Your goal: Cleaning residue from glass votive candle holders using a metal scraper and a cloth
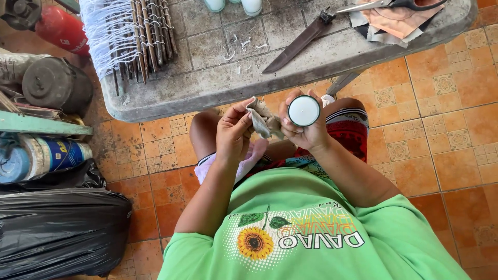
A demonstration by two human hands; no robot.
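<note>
Right hand [306,132]: grip closed around a round candle jar [304,111], white wax facing up, just below the table [207,93] edge.
Left hand [233,136]: pinching a beige cloth [263,120] against the jar.
Room: open tiled floor [446,129] to the right; black bag [57,228] crowds the left.
Hidden: jar sides, behind fingers.

Green short-sleeved shirt [311,233] with sunflower print [255,242], red patterned shorts [353,129].

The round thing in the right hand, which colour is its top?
White, with a dark rim; the head view shows it.
</note>
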